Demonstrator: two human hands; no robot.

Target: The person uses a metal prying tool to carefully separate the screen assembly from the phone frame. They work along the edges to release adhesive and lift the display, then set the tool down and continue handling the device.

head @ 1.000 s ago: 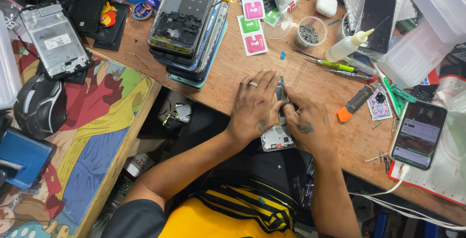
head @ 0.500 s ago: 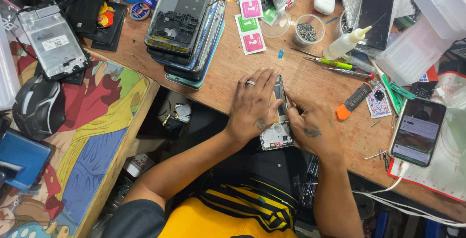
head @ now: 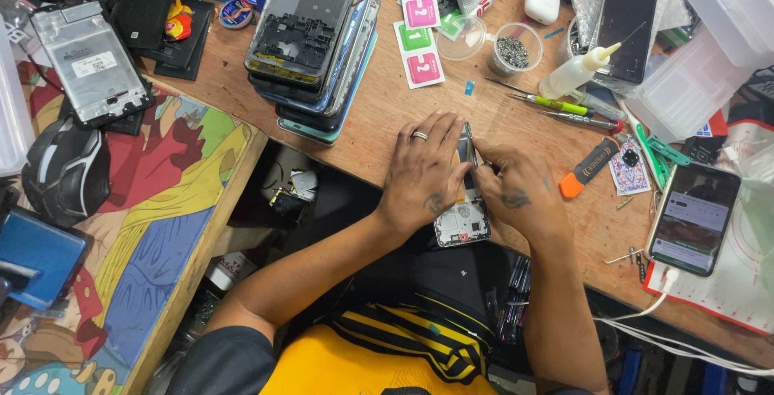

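The opened phone [head: 463, 216] lies at the near edge of the wooden bench [head: 379, 113], its inner side up, and everything else I place from it. My left hand [head: 423, 173] lies flat over its left half, palm down, fingers spread and pressing on it rather than curled around anything; there is a ring on one finger. My right hand [head: 520, 189] sits on the phone's right side, its fingertips pinched together at the top of the phone beside my left fingers. Whether they pinch a small part or tool I cannot tell, as the fingers hide it.

Up and to the left of the phone stands a stack of phone frames [head: 314, 40], well apart. Straight above it lie the green and pink wipe packets [head: 419, 24]. Up and to the right are a small round cup of screws [head: 513, 48], a white squeeze bottle [head: 576, 72] and a green-handled tool [head: 556, 105]. Just right of my right hand lies an orange and black cutter [head: 588, 168]. Further right, a lit phone [head: 693, 218] rests with a white cable running to its lower end. Far to the left of the opened phone, a black mouse [head: 64, 169] sits on a colourful mat [head: 153, 226].
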